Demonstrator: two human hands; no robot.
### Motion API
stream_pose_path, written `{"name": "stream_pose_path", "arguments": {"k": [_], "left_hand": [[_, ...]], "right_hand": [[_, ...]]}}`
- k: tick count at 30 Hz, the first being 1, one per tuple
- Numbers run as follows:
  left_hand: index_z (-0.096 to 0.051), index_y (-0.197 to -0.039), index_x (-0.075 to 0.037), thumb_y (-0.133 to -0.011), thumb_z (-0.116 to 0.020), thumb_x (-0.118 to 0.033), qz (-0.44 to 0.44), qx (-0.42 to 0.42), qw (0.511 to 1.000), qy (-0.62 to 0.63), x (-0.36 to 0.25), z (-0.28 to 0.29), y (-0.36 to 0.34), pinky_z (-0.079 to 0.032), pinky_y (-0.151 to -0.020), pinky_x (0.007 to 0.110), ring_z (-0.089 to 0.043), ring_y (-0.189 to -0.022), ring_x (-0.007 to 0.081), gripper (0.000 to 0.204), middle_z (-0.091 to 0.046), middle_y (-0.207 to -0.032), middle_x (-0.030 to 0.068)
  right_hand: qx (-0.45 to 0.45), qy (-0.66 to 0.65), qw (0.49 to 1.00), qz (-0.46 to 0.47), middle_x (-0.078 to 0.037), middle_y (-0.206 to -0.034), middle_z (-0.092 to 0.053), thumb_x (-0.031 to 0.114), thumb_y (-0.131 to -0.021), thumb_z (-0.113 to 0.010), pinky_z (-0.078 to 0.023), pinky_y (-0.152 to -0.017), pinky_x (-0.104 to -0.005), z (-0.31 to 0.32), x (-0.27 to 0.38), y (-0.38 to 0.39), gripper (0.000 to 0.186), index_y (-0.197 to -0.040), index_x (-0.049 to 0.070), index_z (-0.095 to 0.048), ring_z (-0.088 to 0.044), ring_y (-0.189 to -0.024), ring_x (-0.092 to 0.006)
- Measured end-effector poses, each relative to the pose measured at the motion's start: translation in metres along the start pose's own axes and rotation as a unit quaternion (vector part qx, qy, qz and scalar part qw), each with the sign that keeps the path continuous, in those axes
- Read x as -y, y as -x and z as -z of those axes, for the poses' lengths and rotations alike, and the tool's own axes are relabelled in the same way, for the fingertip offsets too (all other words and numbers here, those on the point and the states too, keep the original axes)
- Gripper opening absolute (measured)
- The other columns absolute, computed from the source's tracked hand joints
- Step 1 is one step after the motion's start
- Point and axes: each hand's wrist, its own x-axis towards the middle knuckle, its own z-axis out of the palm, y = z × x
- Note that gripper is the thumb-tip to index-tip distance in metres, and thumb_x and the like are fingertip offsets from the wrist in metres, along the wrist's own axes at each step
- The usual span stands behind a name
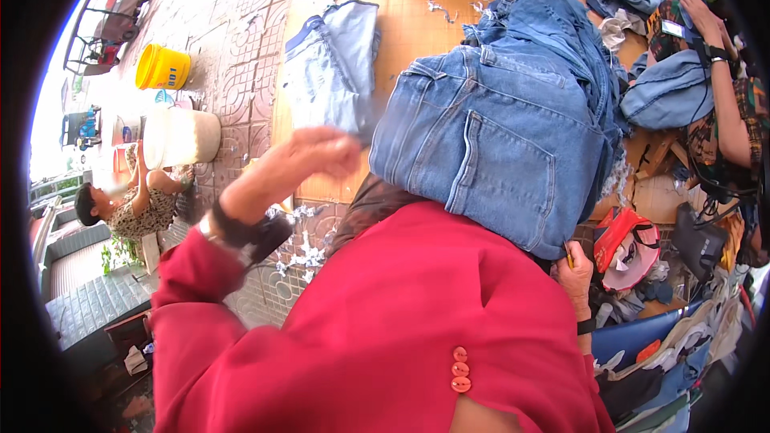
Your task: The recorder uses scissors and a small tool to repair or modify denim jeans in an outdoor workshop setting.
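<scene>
Folded blue jeans [505,152] lie across my lap, a back pocket facing up. My left hand [325,152] is raised left of the jeans, apart from them; motion smears its fingers. At the near right edge of the jeans, my right hand [574,279] is closed. A small yellow thing [570,260] shows between its fingers, too hidden to name, and the fingertips meet the denim. More blue jeans [545,12] are heaped beyond the folded pair. To their left, light blue denim [333,64] lies flat on an orange-brown board [409,24].
Lint scraps [309,252] litter the paving. At the left are a yellow bucket [164,68], a white tub [183,138] and a crouching person [132,204]. Another person's hand [702,16] rests near denim at the right. A red-and-pink bag [630,248] and piled cloth lie lower right.
</scene>
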Motion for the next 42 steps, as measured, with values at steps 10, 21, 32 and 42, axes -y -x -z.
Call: {"name": "stream_pose_path", "arguments": {"k": [10, 21, 32, 42], "left_hand": [[-0.059, -0.102, 0.0, -0.085, -0.061, -0.018, -0.058, -0.048, 0.941, 0.329, 0.02, -0.027, -0.11, -0.048, -0.069, 0.023, -0.06, -0.075, 0.0099, 0.025, -0.064, -0.088, 0.003], [-0.062, -0.102, -0.001, -0.086, -0.06, -0.019, 0.015, -0.07, 0.966, 0.249, 0.138, -0.026, -0.051, -0.046, -0.074, 0.022, -0.057, -0.08, 0.0048, 0.024, -0.063, -0.091, -0.0023], [-0.064, -0.096, -0.003, -0.084, -0.064, -0.019, 0.005, -0.078, 0.939, 0.335, 0.124, -0.025, -0.049, -0.047, -0.068, 0.02, -0.058, -0.072, 0.0039, 0.02, -0.065, -0.083, -0.0024], [-0.06, -0.089, -0.003, -0.081, -0.064, -0.01, -0.075, -0.299, 0.951, 0.03, 0.144, -0.024, -0.046, -0.041, -0.063, 0.021, -0.049, -0.069, 0.0054, 0.011, -0.055, -0.079, -0.0041]], "right_hand": [[-0.024, 0.124, 0.988, 0.086, -0.012, -0.06, -0.057, 0.0, -0.076, -0.057, -0.046, -0.051, -0.0312, 0.011, 0.005, 0.004, 0.013, -0.088, 0.005, -0.056, -0.061, -0.054, -0.0224], [0.075, 0.187, 0.977, 0.068, -0.012, -0.06, -0.055, -0.001, -0.067, -0.057, -0.044, -0.049, -0.0343, 0.012, 0.004, 0.001, 0.021, -0.086, 0.008, -0.053, -0.059, -0.054, -0.0271], [0.069, 0.131, 0.963, 0.225, -0.006, -0.067, -0.06, -0.001, -0.076, -0.062, -0.045, -0.052, -0.027, 0.022, 0.164, -0.059, 0.018, -0.093, 0.005, -0.059, -0.057, -0.057, -0.0121], [0.36, 0.136, 0.828, 0.408, -0.01, -0.075, -0.063, 0.013, -0.08, -0.06, -0.048, -0.053, -0.0364, -0.119, 0.187, -0.089, 0.019, -0.097, 0.013, -0.052, -0.062, -0.065, -0.0288]]}}
